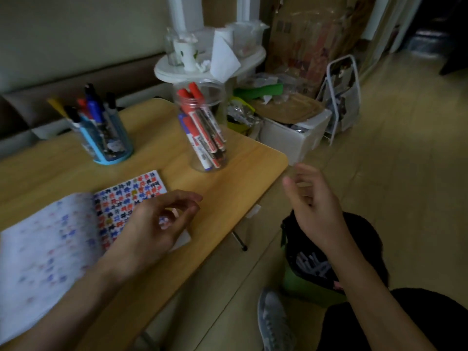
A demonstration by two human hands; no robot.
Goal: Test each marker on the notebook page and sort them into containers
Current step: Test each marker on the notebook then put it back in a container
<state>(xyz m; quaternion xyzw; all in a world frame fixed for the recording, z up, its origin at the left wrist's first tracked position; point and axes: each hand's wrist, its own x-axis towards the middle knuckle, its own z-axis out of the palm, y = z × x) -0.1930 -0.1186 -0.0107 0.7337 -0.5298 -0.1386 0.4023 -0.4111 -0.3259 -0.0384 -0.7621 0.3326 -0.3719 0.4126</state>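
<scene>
r hand (312, 206) past table (243, 168) edge

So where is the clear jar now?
In the head view the clear jar stands on the table near its far right corner, to the right of the blue holder and beyond the notebook.

one clear jar (220, 107), one blue holder (111, 160), one notebook (45, 249) (markers (200, 125) too bunched to count).

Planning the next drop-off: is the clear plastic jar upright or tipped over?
Upright. The clear jar stands on its base on the table, mouth up, with red and blue markers leaning inside it.
</scene>
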